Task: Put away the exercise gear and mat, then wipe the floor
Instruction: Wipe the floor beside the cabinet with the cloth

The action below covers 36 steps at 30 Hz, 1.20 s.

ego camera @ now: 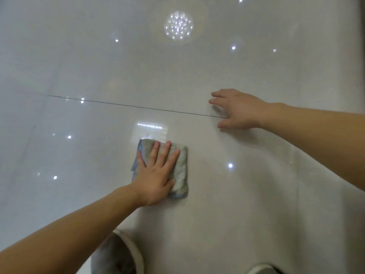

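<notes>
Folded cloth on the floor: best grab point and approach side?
Pinch the cloth by its bare right edge, coming from the right. It lies flat and folded; the left hand presses its left and middle, leaving that strip free.

Glossy pale tiled floor [246, 204] beneath me, one thin dark grout line [138, 107] crossing it, chandelier reflection [178, 24] near the top, small bright light spots [230, 165] scattered around.

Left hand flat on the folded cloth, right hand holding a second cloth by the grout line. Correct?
No: the right hand holds nothing, fingers straight on bare floor at the grout line, per the head view. Left hand is flat on the folded cloth.
</notes>
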{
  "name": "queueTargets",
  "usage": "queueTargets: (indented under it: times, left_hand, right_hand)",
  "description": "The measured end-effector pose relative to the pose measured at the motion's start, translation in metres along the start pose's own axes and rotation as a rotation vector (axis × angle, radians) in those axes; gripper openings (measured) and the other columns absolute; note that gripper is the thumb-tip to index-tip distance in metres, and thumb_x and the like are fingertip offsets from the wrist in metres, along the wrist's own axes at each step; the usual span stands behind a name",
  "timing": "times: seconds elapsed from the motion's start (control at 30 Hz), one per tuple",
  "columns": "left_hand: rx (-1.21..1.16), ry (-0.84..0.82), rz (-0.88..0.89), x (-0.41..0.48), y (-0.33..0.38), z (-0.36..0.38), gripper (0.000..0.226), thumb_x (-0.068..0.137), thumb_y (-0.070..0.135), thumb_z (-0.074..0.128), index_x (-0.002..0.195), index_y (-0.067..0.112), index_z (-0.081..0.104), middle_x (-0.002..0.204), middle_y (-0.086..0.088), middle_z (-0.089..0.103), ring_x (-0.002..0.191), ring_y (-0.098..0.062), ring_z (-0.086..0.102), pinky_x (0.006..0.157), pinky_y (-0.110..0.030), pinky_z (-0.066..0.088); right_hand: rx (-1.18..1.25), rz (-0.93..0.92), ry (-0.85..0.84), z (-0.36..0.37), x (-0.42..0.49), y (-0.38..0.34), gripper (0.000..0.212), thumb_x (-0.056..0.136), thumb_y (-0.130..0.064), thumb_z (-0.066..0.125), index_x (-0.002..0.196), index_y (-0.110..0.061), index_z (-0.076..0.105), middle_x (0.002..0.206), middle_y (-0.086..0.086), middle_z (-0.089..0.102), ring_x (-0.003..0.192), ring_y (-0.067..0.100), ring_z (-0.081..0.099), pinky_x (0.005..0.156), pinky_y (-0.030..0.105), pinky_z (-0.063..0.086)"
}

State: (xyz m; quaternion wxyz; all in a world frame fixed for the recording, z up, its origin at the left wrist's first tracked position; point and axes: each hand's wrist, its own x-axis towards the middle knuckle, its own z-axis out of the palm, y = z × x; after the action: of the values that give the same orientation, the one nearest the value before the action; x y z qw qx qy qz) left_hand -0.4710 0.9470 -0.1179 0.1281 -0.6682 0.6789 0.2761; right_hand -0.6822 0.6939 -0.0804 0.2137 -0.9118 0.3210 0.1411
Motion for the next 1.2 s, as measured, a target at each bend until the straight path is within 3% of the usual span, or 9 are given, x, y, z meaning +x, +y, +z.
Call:
queueTargets:
  times: [0.17,0.3,0.4,0.53,0.73,0.9,1.03,1.2]
  left_hand:
    - [0.064,-0.024,0.078,0.018,0.070,0.005,0.083,0.077,0.062,0.011,0.136,0.043,-0.044,0.143,0.010,-0.054,0.135,-0.021,-0.048,0.105,-0.061,-0.030]
    - [0.071,-0.033,0.122,0.032,0.125,0.008,0.086,0.091,0.056,0.032,0.149,0.035,-0.028,0.150,0.005,-0.045,0.138,-0.024,-0.043,0.107,-0.065,-0.026]
    - [0.094,-0.029,0.150,0.038,0.160,0.010,0.085,0.091,0.057,0.029,0.151,0.032,-0.026,0.151,0.004,-0.044,0.139,-0.025,-0.041,0.107,-0.066,-0.024]
    - [0.065,-0.030,0.190,0.046,0.208,0.015,0.085,0.095,0.057,0.033,0.151,0.031,-0.024,0.156,0.000,-0.038,0.142,-0.028,-0.037,0.102,-0.062,-0.029]
    - [-0.020,-0.032,0.211,0.051,0.270,0.021,0.085,0.096,0.054,0.039,0.153,0.029,-0.019,0.158,-0.001,-0.035,0.143,-0.029,-0.035,0.107,-0.069,-0.021]
    - [-0.043,0.005,0.235,0.052,0.282,0.023,0.084,0.095,0.055,0.039,0.155,0.031,-0.015,0.161,0.000,-0.027,0.146,-0.028,-0.030,0.109,-0.068,-0.019]
    - [-0.023,0.127,0.306,0.059,0.264,0.032,0.082,0.090,0.065,0.037,0.157,0.035,0.000,0.166,0.001,-0.009,0.151,-0.026,-0.013,0.112,-0.064,-0.017]
    - [-0.027,0.142,0.337,0.064,0.256,0.037,0.082,0.088,0.069,0.034,0.157,0.034,0.007,0.166,-0.001,0.001,0.152,-0.028,-0.004,0.113,-0.064,-0.011]
  right_hand:
    - [-0.001,0.044,-0.021,0.006,-0.048,0.031,0.085,0.080,-0.043,0.073,0.150,-0.022,0.030,0.160,-0.001,0.020,0.147,0.020,0.015,0.117,0.033,0.021]
    - [-0.007,0.082,-0.008,0.012,-0.086,0.049,0.085,0.079,-0.043,0.074,0.150,-0.022,0.032,0.159,0.001,0.022,0.146,0.021,0.017,0.117,0.034,0.023]
    - [-0.014,0.128,0.002,0.017,-0.115,0.063,0.084,0.079,-0.042,0.074,0.149,-0.021,0.033,0.159,0.002,0.023,0.145,0.022,0.019,0.116,0.034,0.024]
    - [-0.005,0.212,-0.019,0.025,-0.147,0.077,0.085,0.079,-0.043,0.074,0.149,-0.023,0.031,0.159,0.001,0.022,0.145,0.021,0.018,0.117,0.037,0.025]
    - [0.028,0.333,-0.037,0.027,-0.174,0.083,0.082,0.082,-0.034,0.072,0.151,-0.022,0.029,0.160,0.002,0.019,0.146,0.021,0.016,0.116,0.033,0.023]
    - [0.058,0.432,0.005,0.034,-0.185,0.080,0.074,0.084,-0.015,0.060,0.150,-0.021,0.029,0.160,0.004,0.018,0.145,0.023,0.016,0.116,0.037,0.027]
    - [0.071,0.528,-0.061,0.054,-0.200,0.078,0.079,0.084,-0.024,0.066,0.151,-0.025,0.024,0.161,0.004,0.010,0.146,0.026,0.012,0.116,0.041,0.026]
    - [0.143,0.555,-0.082,0.071,-0.212,0.083,0.089,0.085,-0.034,0.070,0.154,-0.036,0.013,0.163,-0.007,-0.003,0.149,0.022,0.002,0.118,0.032,0.014]
